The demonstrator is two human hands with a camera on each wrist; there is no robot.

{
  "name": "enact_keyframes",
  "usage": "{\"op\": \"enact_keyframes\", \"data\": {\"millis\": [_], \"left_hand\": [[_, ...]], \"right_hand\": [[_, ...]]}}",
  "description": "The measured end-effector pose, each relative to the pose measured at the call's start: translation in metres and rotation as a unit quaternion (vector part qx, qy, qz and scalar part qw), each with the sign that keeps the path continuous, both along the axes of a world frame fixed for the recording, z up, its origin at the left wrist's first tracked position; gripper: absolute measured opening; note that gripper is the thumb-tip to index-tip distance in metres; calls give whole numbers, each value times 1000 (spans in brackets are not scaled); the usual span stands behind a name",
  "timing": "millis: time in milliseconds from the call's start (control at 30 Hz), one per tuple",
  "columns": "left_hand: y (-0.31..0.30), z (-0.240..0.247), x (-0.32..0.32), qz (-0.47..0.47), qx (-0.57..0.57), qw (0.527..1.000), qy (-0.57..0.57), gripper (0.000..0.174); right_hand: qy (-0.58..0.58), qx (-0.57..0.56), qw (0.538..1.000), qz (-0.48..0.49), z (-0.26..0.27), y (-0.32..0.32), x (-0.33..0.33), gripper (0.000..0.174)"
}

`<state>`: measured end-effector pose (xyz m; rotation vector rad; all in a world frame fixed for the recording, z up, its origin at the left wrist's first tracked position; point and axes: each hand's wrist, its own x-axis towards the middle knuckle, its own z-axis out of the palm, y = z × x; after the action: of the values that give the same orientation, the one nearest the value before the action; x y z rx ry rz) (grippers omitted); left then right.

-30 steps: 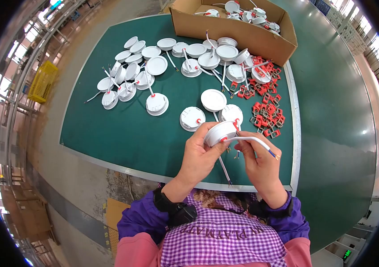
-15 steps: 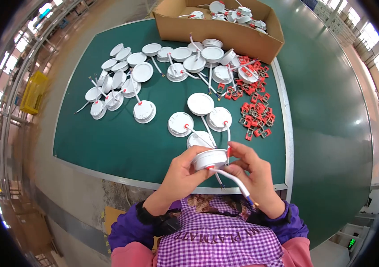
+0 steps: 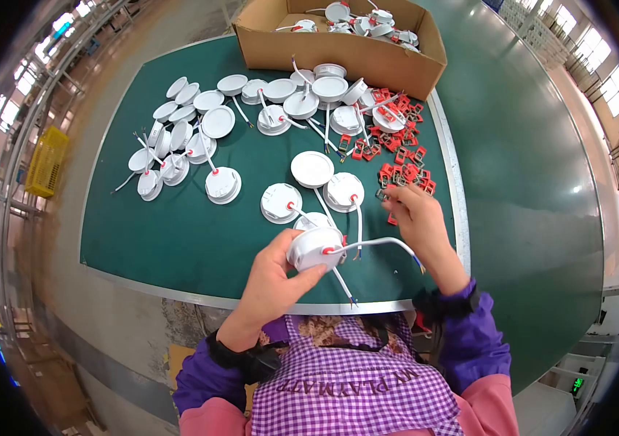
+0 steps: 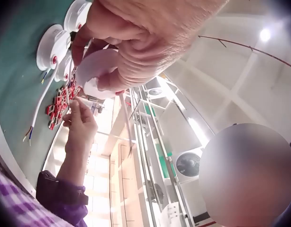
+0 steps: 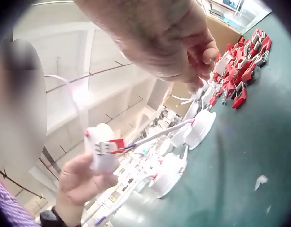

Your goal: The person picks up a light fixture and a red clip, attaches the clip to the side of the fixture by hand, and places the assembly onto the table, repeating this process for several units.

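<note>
My left hand (image 3: 276, 280) grips a round white downlight (image 3: 313, 245) by its rim, thumb on the near side. Its white cable (image 3: 378, 241) runs out from a red bushing toward the right and ends in bare wires. A red clip (image 5: 118, 145) with a silvery metal part sits on the light's side. My right hand (image 3: 425, 221) is apart from the light, fingers loosely bent, its fingertips right at a pile of red clips (image 3: 405, 174). Nothing shows between those fingers. Close behind the held light stand several more downlights (image 3: 281, 203), one partly hidden by it.
Many white downlights (image 3: 218, 122) with loose cables cover the back left and middle of the green table (image 3: 171, 240). A cardboard box (image 3: 338, 54) with more of them stands at the back. A metal edge strip (image 3: 446, 152) borders the table's right side.
My right hand has left the side of the held downlight and moved right to the red clips. My left hand has kept its grip and tilted the light. The head view has shifted slightly.
</note>
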<state>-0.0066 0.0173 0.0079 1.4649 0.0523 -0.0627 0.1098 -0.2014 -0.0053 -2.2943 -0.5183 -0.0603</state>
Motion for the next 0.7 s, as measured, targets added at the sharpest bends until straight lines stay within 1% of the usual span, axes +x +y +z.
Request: {"op": "enact_keyframes", "data": {"millis": [33,67,100,133,167,200,233,267,300,367,433,467,500,533,567,600,633,667,700], "left_hand": [[3,2,1,0,2,1000,-1,35],[5,4,0,13,-28,1000,-1,36],[8,6,0,26,-58,998,0,38],[10,9,0,38,-87,995,15,35],[12,10,0,39,-85,995,16,35],[13,10,1,53,-185,981,37,37],[14,9,0,65,-284,955,58,40],[14,6,0,67,-303,949,61,47],[13,7,0,70,-303,948,61,47],[9,11,2,23,-404,909,104,52],[6,6,4,12,-399,910,110,50],[3,7,5,3,-389,914,117,47],[1,6,6,-4,-380,916,125,45],[0,5,8,-9,-398,908,131,43],[-2,5,9,-5,-398,907,133,43],[-5,7,11,-23,-339,930,140,43],[-9,8,13,-42,-279,948,146,43],[-13,8,15,-42,-283,949,132,39],[-16,7,16,-43,-283,949,132,39]], "right_hand": [[-1,2,1000,0,-3,1,8,16],[-37,-92,995,16,-5,3,14,16],[-71,-184,980,32,-8,5,20,15],[-75,-207,974,52,-12,6,25,10],[-75,-205,974,54,-13,7,28,10],[-64,-230,969,70,-13,9,31,8],[-51,-255,962,87,-13,11,32,6],[-51,-255,962,90,-13,13,32,6],[-49,-259,961,86,-12,14,32,6],[-47,-264,960,85,-7,16,30,6],[-10,-255,964,70,1,16,28,12],[-11,-253,965,74,3,16,27,12],[-34,-158,986,43,5,14,24,16],[-55,-61,997,11,8,12,23,20],[2,10,1000,5,16,11,20,21],[76,71,994,-24,28,13,12,16],[147,132,979,-55,39,19,3,11],[146,131,979,-56,40,22,-3,11],[149,227,962,-36,40,24,-9,9]]}}
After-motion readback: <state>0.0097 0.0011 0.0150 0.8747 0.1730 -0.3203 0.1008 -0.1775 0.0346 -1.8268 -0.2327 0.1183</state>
